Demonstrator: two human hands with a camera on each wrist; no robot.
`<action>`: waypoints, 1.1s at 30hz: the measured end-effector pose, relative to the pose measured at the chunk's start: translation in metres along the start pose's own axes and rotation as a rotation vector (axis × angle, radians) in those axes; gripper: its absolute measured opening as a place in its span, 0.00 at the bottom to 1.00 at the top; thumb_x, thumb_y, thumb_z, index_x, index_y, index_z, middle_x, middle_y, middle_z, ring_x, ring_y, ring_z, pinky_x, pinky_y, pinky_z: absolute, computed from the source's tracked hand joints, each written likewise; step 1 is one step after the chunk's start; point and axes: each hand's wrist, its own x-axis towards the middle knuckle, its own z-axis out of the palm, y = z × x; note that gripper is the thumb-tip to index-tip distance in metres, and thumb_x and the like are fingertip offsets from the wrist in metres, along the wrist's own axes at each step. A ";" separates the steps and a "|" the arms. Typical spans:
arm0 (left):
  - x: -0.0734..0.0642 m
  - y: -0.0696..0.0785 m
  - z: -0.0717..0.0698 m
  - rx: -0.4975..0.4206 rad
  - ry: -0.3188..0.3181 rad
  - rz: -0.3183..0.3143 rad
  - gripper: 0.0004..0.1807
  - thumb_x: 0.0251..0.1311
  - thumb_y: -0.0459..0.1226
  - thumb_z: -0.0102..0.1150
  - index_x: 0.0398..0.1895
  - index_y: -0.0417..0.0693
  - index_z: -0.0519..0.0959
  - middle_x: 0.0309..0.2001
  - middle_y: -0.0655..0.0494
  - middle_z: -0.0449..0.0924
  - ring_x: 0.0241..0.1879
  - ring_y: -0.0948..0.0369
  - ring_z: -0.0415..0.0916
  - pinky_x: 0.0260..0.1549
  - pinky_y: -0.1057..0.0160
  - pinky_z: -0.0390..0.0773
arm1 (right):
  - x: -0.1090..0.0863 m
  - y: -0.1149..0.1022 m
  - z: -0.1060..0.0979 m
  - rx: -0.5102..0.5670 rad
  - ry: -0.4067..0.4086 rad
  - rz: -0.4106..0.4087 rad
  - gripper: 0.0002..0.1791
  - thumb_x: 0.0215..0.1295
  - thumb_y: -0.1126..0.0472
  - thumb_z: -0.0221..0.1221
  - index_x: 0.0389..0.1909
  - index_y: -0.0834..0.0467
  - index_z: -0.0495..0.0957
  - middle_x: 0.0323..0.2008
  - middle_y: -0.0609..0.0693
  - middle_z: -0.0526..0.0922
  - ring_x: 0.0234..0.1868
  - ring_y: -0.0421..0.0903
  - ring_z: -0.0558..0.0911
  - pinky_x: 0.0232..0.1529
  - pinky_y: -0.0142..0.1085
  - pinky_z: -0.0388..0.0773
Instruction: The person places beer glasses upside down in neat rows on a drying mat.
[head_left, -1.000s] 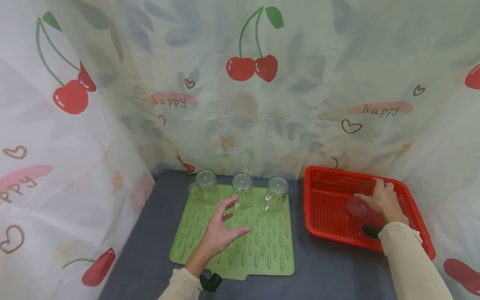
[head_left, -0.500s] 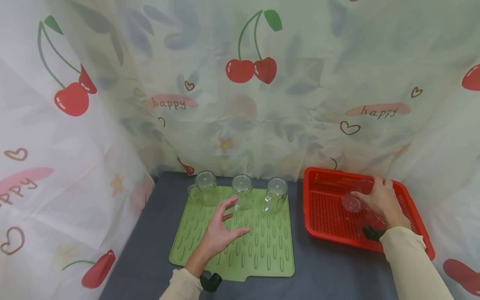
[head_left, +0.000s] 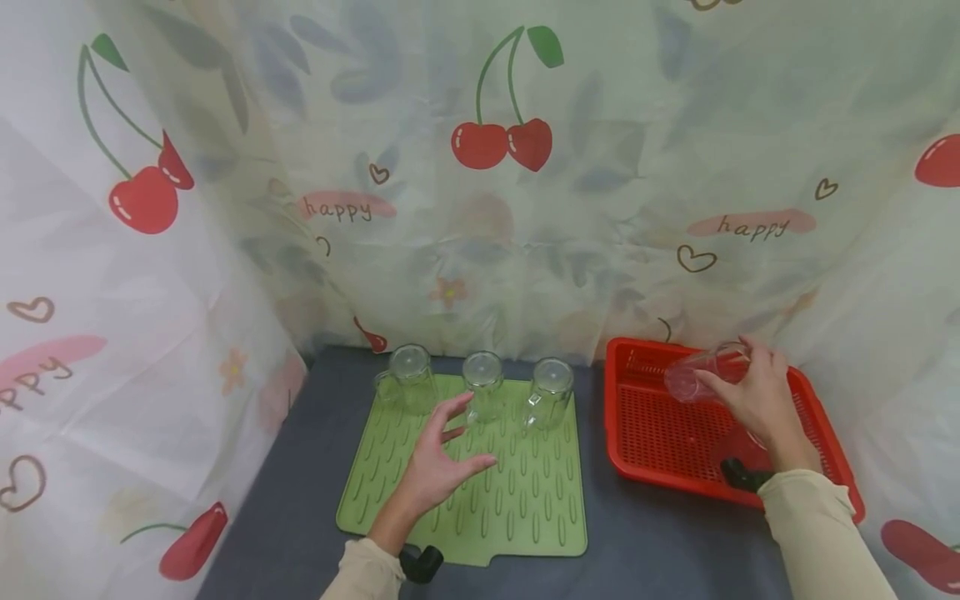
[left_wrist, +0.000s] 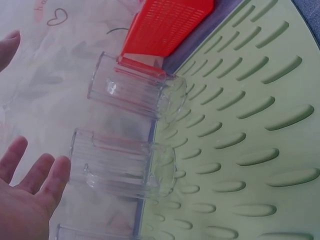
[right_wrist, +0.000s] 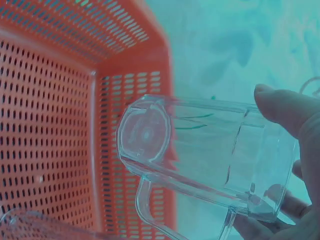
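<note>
My right hand (head_left: 761, 396) grips a clear glass mug (right_wrist: 210, 150) near its mouth, thumb on one side and fingers on the other. The mug is tilted, its base toward the left, above the red basket (head_left: 660, 479). Part of another clear glass (right_wrist: 45, 227) lies in the basket, mostly hidden by my right hand and wrist in the head view. My left hand (head_left: 442, 467) hovers over the green ridged mat (head_left: 517, 525) with thumb and fingers apart, holding nothing. Behind it, three clear mugs stand upside down in a row: left (head_left: 412, 387), middle (head_left: 483, 392) and right (head_left: 550, 396).
The mat and the basket sit side by side on a dark grey tabletop (head_left: 292, 492). A cherry-printed curtain (head_left: 630, 167) encloses the back and both sides. The basket's raised rim stands close to the curtain.
My right hand has lifted the mug from the basket's floor and tipped it, bringing it up and slightly left. The left hand has stayed nearly still.
</note>
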 end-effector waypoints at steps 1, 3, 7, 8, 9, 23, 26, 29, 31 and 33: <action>0.000 0.000 0.000 0.000 0.002 0.002 0.50 0.51 0.43 0.80 0.76 0.67 0.62 0.75 0.58 0.64 0.74 0.46 0.63 0.68 0.44 0.74 | -0.001 -0.003 0.000 0.012 0.014 -0.005 0.58 0.65 0.35 0.63 0.81 0.63 0.44 0.67 0.76 0.55 0.59 0.72 0.64 0.55 0.72 0.71; -0.001 0.000 -0.001 0.002 0.005 0.008 0.50 0.51 0.43 0.80 0.76 0.65 0.62 0.75 0.57 0.64 0.75 0.46 0.63 0.68 0.44 0.74 | -0.004 -0.009 0.000 0.036 0.039 -0.015 0.58 0.65 0.36 0.63 0.81 0.63 0.44 0.67 0.76 0.55 0.57 0.70 0.66 0.52 0.68 0.73; -0.001 -0.001 -0.002 0.014 0.006 0.020 0.49 0.52 0.43 0.79 0.77 0.64 0.62 0.75 0.55 0.64 0.74 0.45 0.63 0.67 0.44 0.75 | -0.012 -0.018 -0.002 0.094 0.079 -0.031 0.57 0.65 0.38 0.65 0.82 0.61 0.44 0.66 0.75 0.57 0.55 0.67 0.72 0.48 0.57 0.78; -0.001 -0.001 -0.002 0.013 0.005 0.022 0.49 0.52 0.43 0.79 0.77 0.64 0.62 0.75 0.55 0.64 0.74 0.45 0.63 0.67 0.44 0.75 | -0.014 -0.021 -0.004 0.108 0.085 -0.037 0.57 0.65 0.39 0.65 0.82 0.60 0.44 0.65 0.74 0.57 0.54 0.67 0.73 0.46 0.50 0.79; -0.001 -0.001 -0.002 0.013 0.003 0.023 0.49 0.52 0.43 0.79 0.76 0.64 0.62 0.75 0.54 0.64 0.74 0.45 0.63 0.67 0.44 0.75 | -0.016 -0.023 -0.005 0.122 0.087 -0.042 0.56 0.66 0.39 0.65 0.82 0.58 0.44 0.65 0.74 0.57 0.55 0.68 0.74 0.45 0.43 0.80; 0.001 0.000 -0.001 0.014 0.001 0.026 0.49 0.52 0.43 0.79 0.76 0.69 0.61 0.76 0.54 0.64 0.75 0.48 0.63 0.68 0.43 0.74 | -0.030 -0.051 -0.005 0.280 0.055 -0.070 0.42 0.68 0.45 0.65 0.76 0.58 0.59 0.63 0.69 0.56 0.59 0.65 0.74 0.40 0.12 0.75; 0.002 0.000 0.000 0.007 0.000 0.020 0.50 0.52 0.43 0.79 0.76 0.69 0.61 0.76 0.56 0.63 0.75 0.49 0.63 0.68 0.44 0.74 | -0.034 -0.056 -0.002 0.296 0.050 -0.073 0.43 0.69 0.45 0.64 0.76 0.60 0.57 0.66 0.70 0.58 0.60 0.67 0.73 0.38 0.13 0.71; 0.003 0.000 0.001 -0.008 0.001 0.026 0.49 0.52 0.42 0.79 0.76 0.66 0.61 0.76 0.54 0.63 0.75 0.48 0.63 0.68 0.43 0.74 | -0.038 -0.063 -0.001 0.307 0.018 -0.041 0.46 0.69 0.41 0.62 0.78 0.57 0.54 0.70 0.67 0.61 0.63 0.67 0.72 0.41 0.22 0.73; 0.003 0.000 0.002 -0.016 0.000 0.036 0.49 0.52 0.42 0.79 0.76 0.65 0.61 0.75 0.53 0.63 0.74 0.48 0.63 0.67 0.42 0.74 | -0.040 -0.067 0.000 0.314 -0.008 -0.002 0.47 0.69 0.38 0.60 0.79 0.55 0.51 0.71 0.66 0.63 0.64 0.66 0.71 0.42 0.28 0.76; 0.004 0.000 0.003 -0.021 -0.002 0.048 0.49 0.53 0.42 0.79 0.76 0.65 0.62 0.75 0.52 0.64 0.74 0.47 0.63 0.67 0.42 0.75 | -0.043 -0.072 0.001 0.337 -0.032 0.028 0.48 0.69 0.36 0.59 0.80 0.53 0.49 0.71 0.65 0.65 0.64 0.65 0.71 0.43 0.32 0.76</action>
